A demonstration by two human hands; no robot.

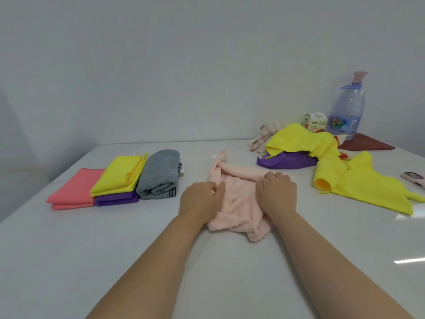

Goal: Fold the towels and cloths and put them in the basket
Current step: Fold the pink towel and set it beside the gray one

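A crumpled pale pink towel [236, 199] lies on the white table [115, 249] in front of me. My left hand [200, 199] rests on the towel's left edge with its fingers curled onto the fabric. My right hand [277, 192] presses down on the towel's right side, fingers bent over a fold. To the left lie folded cloths: a coral one [73, 189], a yellow one [119, 176] on a purple one [115, 199], and a grey towel [161, 176]. No basket is in view.
At the back right is a heap of unfolded cloths: yellow [299, 139], purple [287, 161], striped [262, 139]. Another yellow cloth [363, 183] spreads to the right. Behind stand a carton [315, 122], a large water bottle [347, 111], a dark red book [365, 143]. A phone [414, 178] lies at the right edge.
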